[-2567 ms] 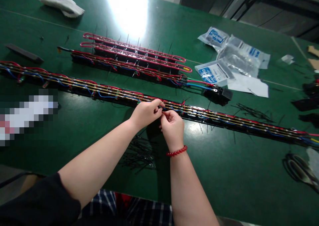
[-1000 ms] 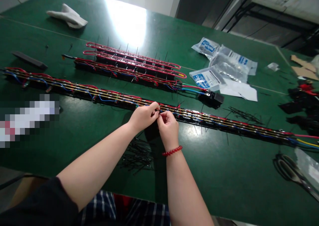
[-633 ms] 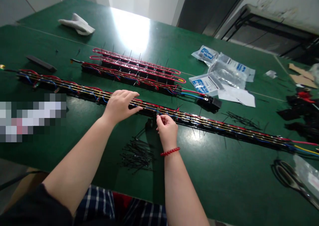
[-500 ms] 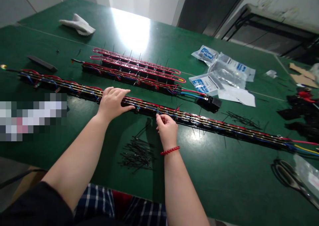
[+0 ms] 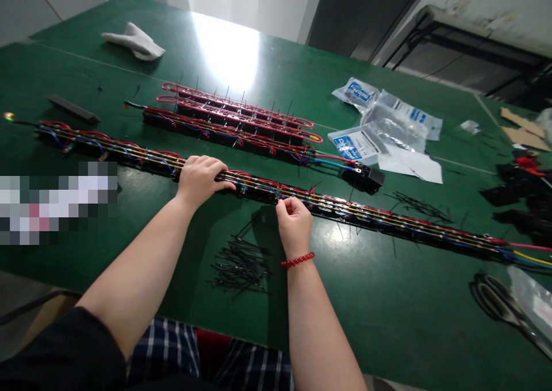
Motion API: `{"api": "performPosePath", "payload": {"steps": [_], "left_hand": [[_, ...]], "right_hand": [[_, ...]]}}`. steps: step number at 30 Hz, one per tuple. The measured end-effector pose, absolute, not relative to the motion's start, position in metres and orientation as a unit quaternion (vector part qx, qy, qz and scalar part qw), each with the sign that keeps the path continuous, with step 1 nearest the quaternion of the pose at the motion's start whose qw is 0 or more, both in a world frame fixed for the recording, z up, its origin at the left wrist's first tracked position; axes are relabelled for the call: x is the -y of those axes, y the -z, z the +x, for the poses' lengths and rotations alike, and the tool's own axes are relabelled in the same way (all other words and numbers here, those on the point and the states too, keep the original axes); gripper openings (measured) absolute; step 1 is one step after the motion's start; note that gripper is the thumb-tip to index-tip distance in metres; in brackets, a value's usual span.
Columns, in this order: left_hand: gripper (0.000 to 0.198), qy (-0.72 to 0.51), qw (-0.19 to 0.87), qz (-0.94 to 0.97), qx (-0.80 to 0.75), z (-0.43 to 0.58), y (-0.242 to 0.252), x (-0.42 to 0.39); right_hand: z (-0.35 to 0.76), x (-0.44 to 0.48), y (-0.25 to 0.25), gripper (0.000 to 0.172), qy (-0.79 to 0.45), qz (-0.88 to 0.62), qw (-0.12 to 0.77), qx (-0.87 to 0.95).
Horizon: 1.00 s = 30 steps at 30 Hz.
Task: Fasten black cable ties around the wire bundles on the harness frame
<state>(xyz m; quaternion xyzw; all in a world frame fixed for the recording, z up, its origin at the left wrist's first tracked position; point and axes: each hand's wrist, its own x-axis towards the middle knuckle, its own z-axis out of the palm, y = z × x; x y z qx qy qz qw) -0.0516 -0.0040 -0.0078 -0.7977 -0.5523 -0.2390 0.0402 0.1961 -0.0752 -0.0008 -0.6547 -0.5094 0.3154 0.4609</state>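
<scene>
Found long wired strip (image 5: 345, 210) lying flat across green table (image 5: 388, 333), passing under both hands and running well out past each of them. Noted left hand (image 5: 199, 178) laid palm-down on it, fingers together and curled over the far edge; probably pinning the strip so it cannot slide. Noted right hand (image 5: 294, 221) near it along the strip, fingertips pinched together at the near edge on something small and dark, possibly a cable tie (image 5: 279, 198); too small to confirm. Logged red bead bracelet (image 5: 297, 259) at that wrist. Logged loose heap of black ties (image 5: 239, 264) just short of the right hand, presumably kept there for easy reach. Beyond the left hand: shorter wired strips (image 5: 233, 118), tie ends standing up from them. Well off to the right of the right hand: plastic bags (image 5: 388, 123) and scissors (image 5: 495, 299).
</scene>
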Motion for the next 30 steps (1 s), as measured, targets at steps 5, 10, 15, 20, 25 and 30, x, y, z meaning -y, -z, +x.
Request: {"api": "performPosePath", "payload": {"steps": [5,10,15,20,25,30], "left_hand": [[0.046,0.232,0.048,-0.804,0.546,-0.043,0.006,0.007],[0.045,0.236,0.047,-0.8,0.549,-0.034,0.005,0.01],[0.047,0.236,0.045,-0.798,0.552,-0.023,0.006,0.013],[0.045,0.237,0.027,-0.804,0.545,-0.017,0.006,0.013],[0.044,0.235,0.018,-0.81,0.537,-0.017,0.005,0.012],[0.04,0.231,0.01,-0.829,0.509,-0.023,0.002,0.01]], "right_hand": [[0.198,0.075,0.002,0.027,-0.298,-0.668,0.478,0.486],[0.197,0.076,-0.001,0.024,-0.267,-0.69,0.492,0.458],[0.2,0.074,-0.001,0.021,-0.257,-0.709,0.502,0.424],[0.204,0.073,0.003,0.02,-0.256,-0.712,0.515,0.403],[0.204,0.076,0.001,0.028,-0.228,-0.72,0.496,0.428],[0.206,0.079,-0.004,0.029,-0.108,-0.71,0.492,0.492]]}}
